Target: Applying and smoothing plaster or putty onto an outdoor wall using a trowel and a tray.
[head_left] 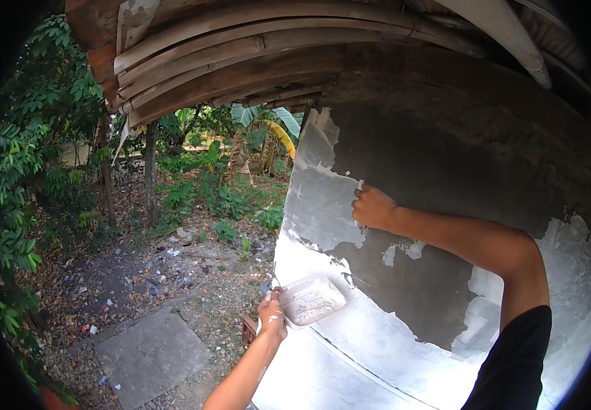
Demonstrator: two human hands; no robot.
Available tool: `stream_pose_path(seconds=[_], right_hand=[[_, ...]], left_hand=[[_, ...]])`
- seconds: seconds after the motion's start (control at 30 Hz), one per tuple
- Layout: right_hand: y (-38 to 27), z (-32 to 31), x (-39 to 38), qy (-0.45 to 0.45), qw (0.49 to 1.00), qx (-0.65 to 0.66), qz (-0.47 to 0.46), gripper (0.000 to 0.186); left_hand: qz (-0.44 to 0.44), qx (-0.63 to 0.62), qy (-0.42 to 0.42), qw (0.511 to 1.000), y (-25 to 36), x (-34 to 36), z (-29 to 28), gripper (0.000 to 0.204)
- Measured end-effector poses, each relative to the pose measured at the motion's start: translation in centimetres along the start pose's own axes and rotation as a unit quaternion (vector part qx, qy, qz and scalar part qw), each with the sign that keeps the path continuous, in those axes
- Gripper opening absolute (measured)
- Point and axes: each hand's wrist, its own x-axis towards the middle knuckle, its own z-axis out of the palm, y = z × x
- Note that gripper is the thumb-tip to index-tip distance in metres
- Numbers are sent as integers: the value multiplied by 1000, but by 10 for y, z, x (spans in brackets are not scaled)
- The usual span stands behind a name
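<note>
My left hand (272,316), smeared with white, grips the near edge of a shallow rectangular plastic tray (336,298). Whitish paste coats the inside of the tray. My right arm reaches up across the wall (432,174), with my right hand (375,208) closed against its surface. From that fist peeks the edge of a flat, pale scraper (360,184), most of it hidden by the fingers. Around the right hand, a grey-white coat of putty (319,205) with ragged edges meets dark bare plaster.
Wooden roof beams (241,58) slope low overhead. Bright white wall (329,376) lies below, crossed by a curved ridge. To the left, the ground far below holds a concrete slab (152,355), litter and leaves. Tree trunks (150,171) and foliage stand beyond.
</note>
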Motion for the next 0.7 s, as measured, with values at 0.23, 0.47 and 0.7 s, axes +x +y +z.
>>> stream_pose_path(seconds=[0.23, 0.47, 0.7], right_hand=[[18, -42, 20, 12, 999, 28, 24, 11], [24, -18, 196, 92, 992, 9, 85, 13], [20, 28, 225, 22, 992, 0, 127, 16]], left_hand=[[-1, -1, 5, 1000, 9, -17, 5, 20], [3, -40, -2, 999, 16, -27, -23, 19], [1, -9, 34, 999, 8, -18, -56, 17]])
